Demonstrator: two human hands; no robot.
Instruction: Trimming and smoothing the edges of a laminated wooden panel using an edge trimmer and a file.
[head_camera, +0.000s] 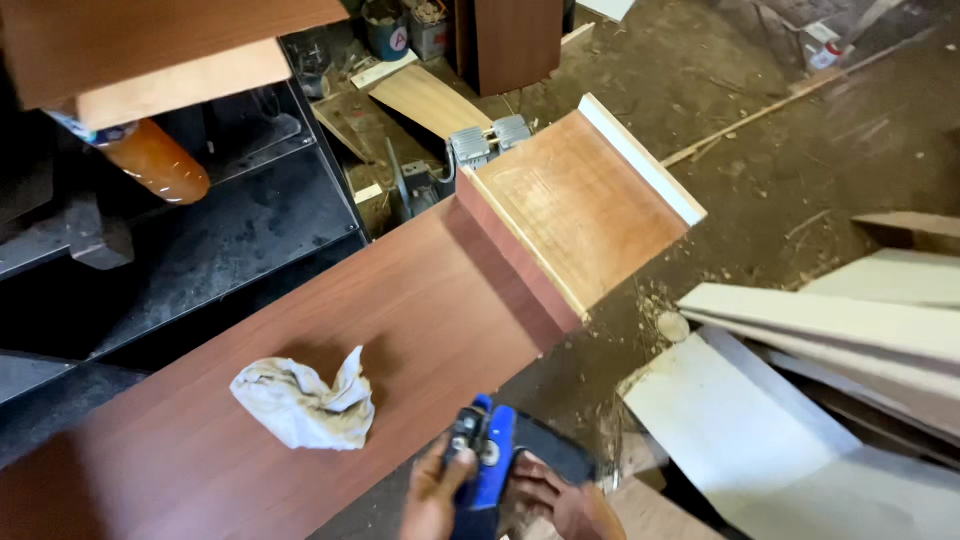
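At ten o'clock an orange cylindrical bottle (152, 160) lies tilted under a reddish-brown board with a pale raw edge (150, 55), above the dark metal shelving (230, 230); what the bottle holds I cannot tell.

Across the middle runs the long reddish-brown laminated wood panel (330, 350), from eight o'clock up toward one o'clock. On it, near seven o'clock, sits a crumpled, stained white rag (305, 403), well apart from my hands.

At twelve o'clock, on the dirty floor (800, 150), stand a round dark tin (385, 25) and a smaller grey container (428, 25) just beside it; both seem to hold odds and ends, too small to make out. Below them a silvery metal hinge piece (488, 140) touches the far end of a lighter brown square panel with a white edge strip (585, 200), which lies on top of the long panel's end at one o'clock.

At six o'clock my left hand (432, 490) is wrapped around the blue and black handheld tool (495, 460), fingers curled closed on its left side. My right hand (560, 500) lies against the tool's right side, fingers bent on its black body. The tool sits just off the long panel's near edge.

At four o'clock pale offcut boards (800, 400) are stacked on the floor amid sawdust.
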